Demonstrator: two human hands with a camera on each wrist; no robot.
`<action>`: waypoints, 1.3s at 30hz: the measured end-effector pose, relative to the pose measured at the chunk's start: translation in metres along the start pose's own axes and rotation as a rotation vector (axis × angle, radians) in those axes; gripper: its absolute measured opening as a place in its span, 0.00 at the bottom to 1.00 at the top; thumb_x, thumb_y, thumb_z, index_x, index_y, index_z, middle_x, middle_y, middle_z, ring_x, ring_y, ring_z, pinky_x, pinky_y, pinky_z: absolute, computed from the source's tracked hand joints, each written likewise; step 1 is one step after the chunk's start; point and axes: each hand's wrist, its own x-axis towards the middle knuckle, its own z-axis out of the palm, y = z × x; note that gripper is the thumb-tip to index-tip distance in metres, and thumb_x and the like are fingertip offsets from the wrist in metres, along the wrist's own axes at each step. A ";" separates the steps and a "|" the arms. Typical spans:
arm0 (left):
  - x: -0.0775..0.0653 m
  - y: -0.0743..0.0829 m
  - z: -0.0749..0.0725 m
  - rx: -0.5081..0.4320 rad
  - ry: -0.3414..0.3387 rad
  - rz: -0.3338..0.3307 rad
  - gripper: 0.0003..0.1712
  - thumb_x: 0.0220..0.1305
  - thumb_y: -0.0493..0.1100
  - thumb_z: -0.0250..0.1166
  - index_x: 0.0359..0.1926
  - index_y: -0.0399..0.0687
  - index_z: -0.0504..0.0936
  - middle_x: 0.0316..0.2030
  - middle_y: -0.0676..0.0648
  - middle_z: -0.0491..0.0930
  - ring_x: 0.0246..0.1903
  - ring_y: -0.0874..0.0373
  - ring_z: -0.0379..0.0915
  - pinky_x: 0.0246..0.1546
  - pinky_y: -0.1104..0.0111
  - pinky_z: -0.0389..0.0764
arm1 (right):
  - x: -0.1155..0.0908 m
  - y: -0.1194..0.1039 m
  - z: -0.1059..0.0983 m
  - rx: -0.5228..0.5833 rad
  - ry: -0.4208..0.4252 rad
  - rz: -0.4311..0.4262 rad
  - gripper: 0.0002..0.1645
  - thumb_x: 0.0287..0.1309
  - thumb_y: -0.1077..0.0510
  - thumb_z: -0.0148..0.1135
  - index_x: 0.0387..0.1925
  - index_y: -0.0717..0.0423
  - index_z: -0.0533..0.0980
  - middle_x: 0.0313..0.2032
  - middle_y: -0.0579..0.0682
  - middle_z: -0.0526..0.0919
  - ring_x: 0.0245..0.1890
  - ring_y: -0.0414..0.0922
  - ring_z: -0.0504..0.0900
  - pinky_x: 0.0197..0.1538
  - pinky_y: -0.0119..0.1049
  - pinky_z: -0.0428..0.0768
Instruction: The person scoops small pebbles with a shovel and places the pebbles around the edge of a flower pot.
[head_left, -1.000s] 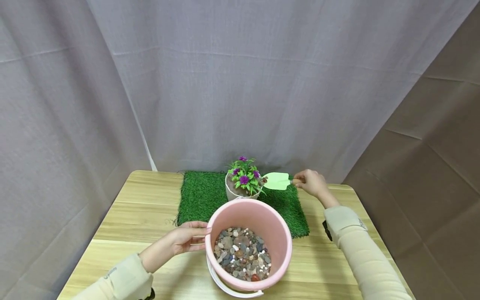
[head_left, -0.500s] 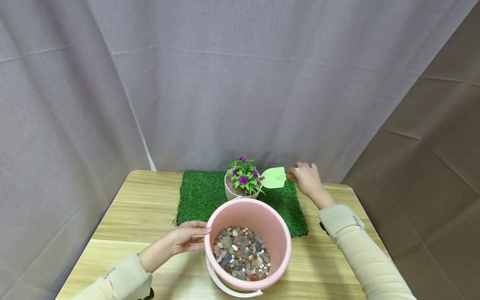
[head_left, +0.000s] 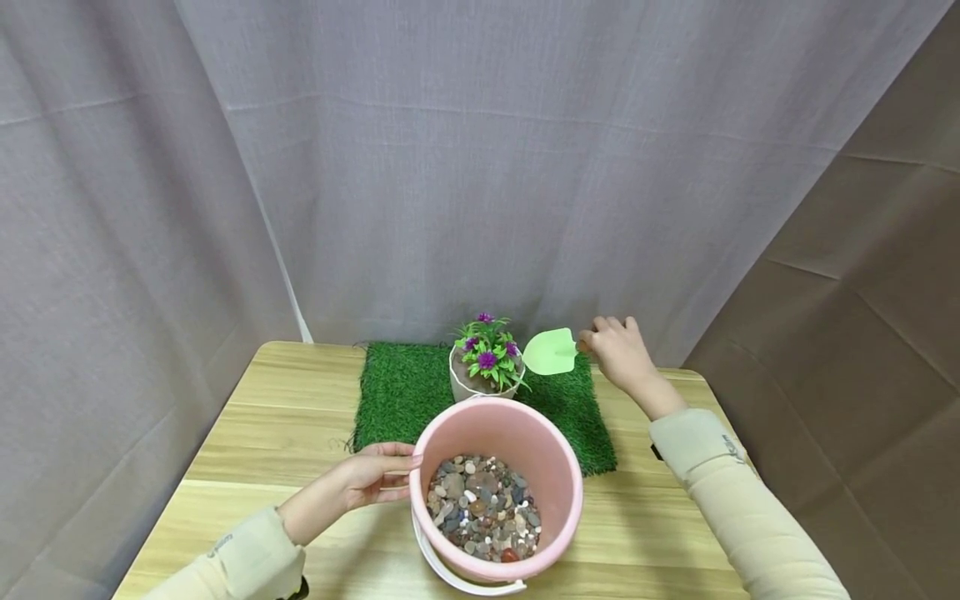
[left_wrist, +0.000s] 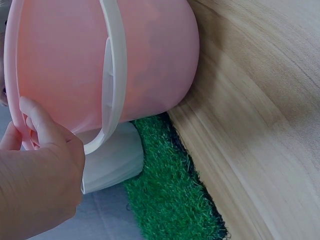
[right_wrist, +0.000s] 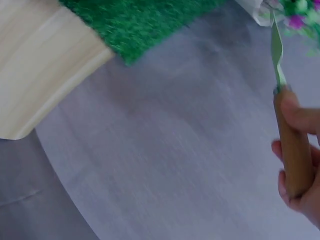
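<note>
My left hand (head_left: 371, 479) pinches the left rim of a pink bucket (head_left: 558, 467), thumb and fingers on either side of the edge in the left wrist view. Pebbles (head_left: 483, 504) of mixed colours cover the bucket's bottom. My right hand (head_left: 621, 354) grips the wooden handle (right_wrist: 295, 150) of a light green trowel (head_left: 551, 352). The trowel's blade points left, its tip at the right rim of a white flowerpot (head_left: 463, 392). No stones show on the blade. Soil and a plant with purple flowers (head_left: 487, 360) fill the pot.
Behind the bucket, the pot stands on a green artificial grass mat (head_left: 405, 404). The bucket's white handle (left_wrist: 117, 60) hangs down its side. Beneath everything is a wooden table (head_left: 300, 425), with grey curtains (head_left: 480, 183) close behind its far edge.
Small brown stones at the trowel's tip have gone from view beside the pot. My right hand has risen slightly and tilted the trowel. The left hand and bucket have stayed in place.
</note>
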 end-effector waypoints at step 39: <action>0.001 -0.002 -0.002 -0.029 -0.024 0.012 0.08 0.59 0.39 0.66 0.39 0.49 0.77 0.31 0.52 0.81 0.32 0.64 0.79 0.41 0.72 0.86 | -0.039 -0.079 -0.032 -0.051 0.106 -0.635 0.09 0.39 0.54 0.70 0.29 0.43 0.82 0.29 0.40 0.80 0.28 0.40 0.71 0.33 0.31 0.59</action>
